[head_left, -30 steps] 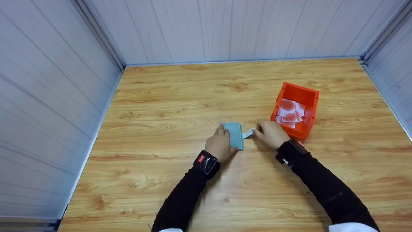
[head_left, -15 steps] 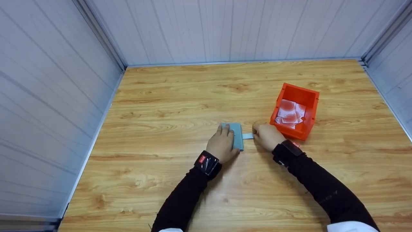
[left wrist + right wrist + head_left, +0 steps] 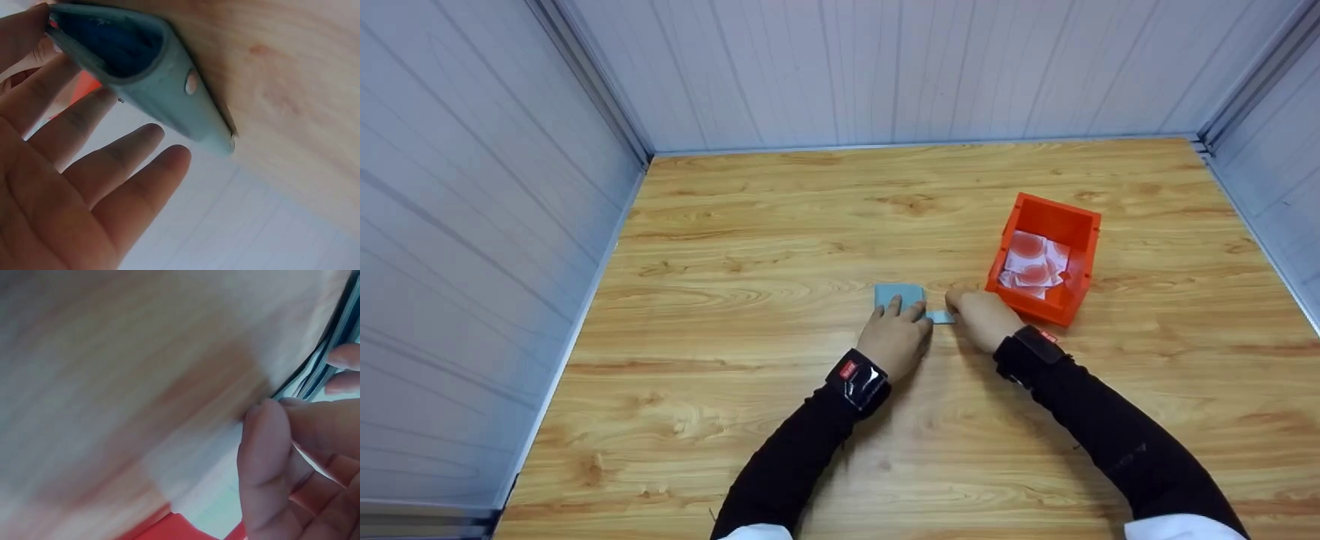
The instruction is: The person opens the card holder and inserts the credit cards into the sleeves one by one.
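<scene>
A pale teal folded wallet (image 3: 897, 294) lies on the wooden table. My left hand (image 3: 894, 341) rests over its near part, fingers extended and spread. In the left wrist view, the wallet (image 3: 160, 95) shows a dark blue inside at its gaping end and a round snap (image 3: 191, 82) on its outer face. A short strap (image 3: 940, 317) sticks out of the wallet's right side. My right hand (image 3: 984, 319) pinches the strap's end between thumb and index finger. The right wrist view shows this pinch close up, with the wallet's layered edge (image 3: 332, 354) beside left-hand fingertips (image 3: 344, 357).
Right of the wallet, close to my right hand, stands an orange-red bin (image 3: 1054, 214). Several pink-and-white printed paper slips (image 3: 1026, 251) lie in it. White panel walls (image 3: 840, 75) border the table at the back and both sides.
My left hand has slid right across the wallet, its fingers now near the strap's base. My right hand has dropped slightly and moved left, and the strap has gone from slanted to nearly level.
</scene>
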`<state>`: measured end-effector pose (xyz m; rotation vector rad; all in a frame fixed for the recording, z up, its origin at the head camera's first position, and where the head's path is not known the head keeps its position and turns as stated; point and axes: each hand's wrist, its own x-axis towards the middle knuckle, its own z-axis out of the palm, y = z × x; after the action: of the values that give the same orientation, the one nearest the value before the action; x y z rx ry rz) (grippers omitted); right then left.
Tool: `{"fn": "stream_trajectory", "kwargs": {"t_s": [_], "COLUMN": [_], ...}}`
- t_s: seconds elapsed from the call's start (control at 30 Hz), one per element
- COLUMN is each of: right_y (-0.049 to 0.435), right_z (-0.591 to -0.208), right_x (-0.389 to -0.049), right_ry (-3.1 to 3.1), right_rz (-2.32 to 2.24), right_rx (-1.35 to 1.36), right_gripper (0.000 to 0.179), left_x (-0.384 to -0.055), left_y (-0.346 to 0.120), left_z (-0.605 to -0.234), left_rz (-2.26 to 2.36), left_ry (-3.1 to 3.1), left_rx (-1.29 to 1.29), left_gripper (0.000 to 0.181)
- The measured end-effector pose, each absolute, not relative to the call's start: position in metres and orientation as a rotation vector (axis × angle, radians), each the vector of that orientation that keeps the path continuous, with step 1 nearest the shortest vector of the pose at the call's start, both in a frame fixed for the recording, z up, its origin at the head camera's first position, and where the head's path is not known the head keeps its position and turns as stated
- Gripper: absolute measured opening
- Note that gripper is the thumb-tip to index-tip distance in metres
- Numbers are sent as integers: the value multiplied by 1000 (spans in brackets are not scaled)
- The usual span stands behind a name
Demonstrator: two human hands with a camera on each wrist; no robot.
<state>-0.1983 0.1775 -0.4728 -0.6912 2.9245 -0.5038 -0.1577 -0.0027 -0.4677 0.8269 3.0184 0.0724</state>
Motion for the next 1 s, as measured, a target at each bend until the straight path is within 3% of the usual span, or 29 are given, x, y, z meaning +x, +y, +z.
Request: {"fn": "stream_trajectory", "kwargs": {"t_s": [0.33,0.63,0.77,0.93,1.0], "right_y": [181,181,182,181,180], "right_z": [-472,-468,-470,-471,-471], "right_x": [-197,-195,-195,-195,-194], "right_ry": [2890,2843,2866,2891,2884], "right_rz": [-528,-555,-540,-514,-523], "right_rx": [-690,-639,-662,-676,-668], "right_gripper": [9,10,10,11,11], "left_x": [-153,-158,-161,-164,-166], "left_y": [-23,-53,-60,-65,-67], "left_z": [-443,-436,-443,-455,-459], "left_rz": [199,184,134,87,104], "left_ry": [3120,3256,3269,3265,3216], "left_rx": [804,451,348,387,407], "left_gripper": [41,51,42,28,30]}}
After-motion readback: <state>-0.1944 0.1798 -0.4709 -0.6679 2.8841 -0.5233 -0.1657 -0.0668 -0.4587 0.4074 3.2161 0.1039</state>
